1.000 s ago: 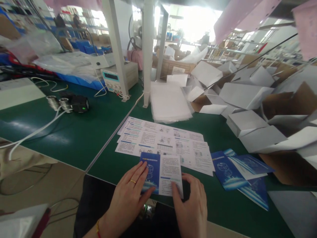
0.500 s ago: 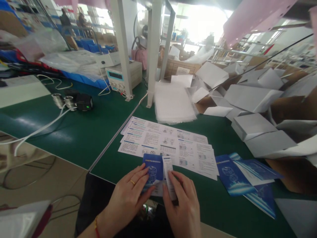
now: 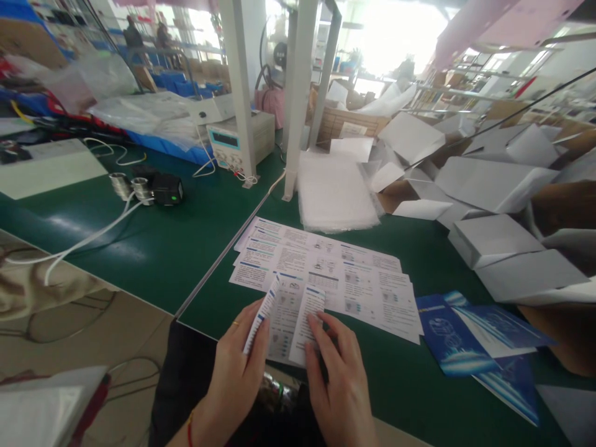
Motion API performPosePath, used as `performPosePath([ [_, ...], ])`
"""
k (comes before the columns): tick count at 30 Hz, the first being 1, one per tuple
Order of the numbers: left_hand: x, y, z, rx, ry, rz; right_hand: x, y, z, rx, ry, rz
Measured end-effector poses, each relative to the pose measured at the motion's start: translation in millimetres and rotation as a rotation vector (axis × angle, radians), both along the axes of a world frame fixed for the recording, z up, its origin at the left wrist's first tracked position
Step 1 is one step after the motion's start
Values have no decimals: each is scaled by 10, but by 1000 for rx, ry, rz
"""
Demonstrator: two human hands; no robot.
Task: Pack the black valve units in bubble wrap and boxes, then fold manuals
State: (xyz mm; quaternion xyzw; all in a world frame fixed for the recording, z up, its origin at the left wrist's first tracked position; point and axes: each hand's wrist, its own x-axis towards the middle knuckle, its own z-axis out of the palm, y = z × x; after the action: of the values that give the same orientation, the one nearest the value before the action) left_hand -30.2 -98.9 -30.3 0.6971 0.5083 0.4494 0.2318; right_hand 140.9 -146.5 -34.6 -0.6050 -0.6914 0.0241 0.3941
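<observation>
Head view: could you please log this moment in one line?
left hand: holding leaflet by raised flap; right hand: on its other flap; printed sheets: beyond; blue leaflets: overlapping

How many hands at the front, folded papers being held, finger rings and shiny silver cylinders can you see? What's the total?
Hands (left hand, right hand): 2
Held folded paper: 1
Finger ring: 1
Silver cylinders: 2
Total: 6
</observation>
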Motion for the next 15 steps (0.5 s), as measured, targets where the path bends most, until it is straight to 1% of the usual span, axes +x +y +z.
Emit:
performPosePath([
  [2,-10,-2,27,-72,-36,0,-32,28,26,-2,-27,44],
  [5,-34,-10,48,-128,-56,6,-86,66,37,-43,-68,102],
  [8,-61,-13,61,-151,-73,9,-130,92,5,-70,-130,113],
  [11,-84,-11,80,-162,-76,13,-149,107,-39,-47,-225,116],
  [15,-108,0,101,-185,-73,20,-142,117,-59,-53,-287,188],
])
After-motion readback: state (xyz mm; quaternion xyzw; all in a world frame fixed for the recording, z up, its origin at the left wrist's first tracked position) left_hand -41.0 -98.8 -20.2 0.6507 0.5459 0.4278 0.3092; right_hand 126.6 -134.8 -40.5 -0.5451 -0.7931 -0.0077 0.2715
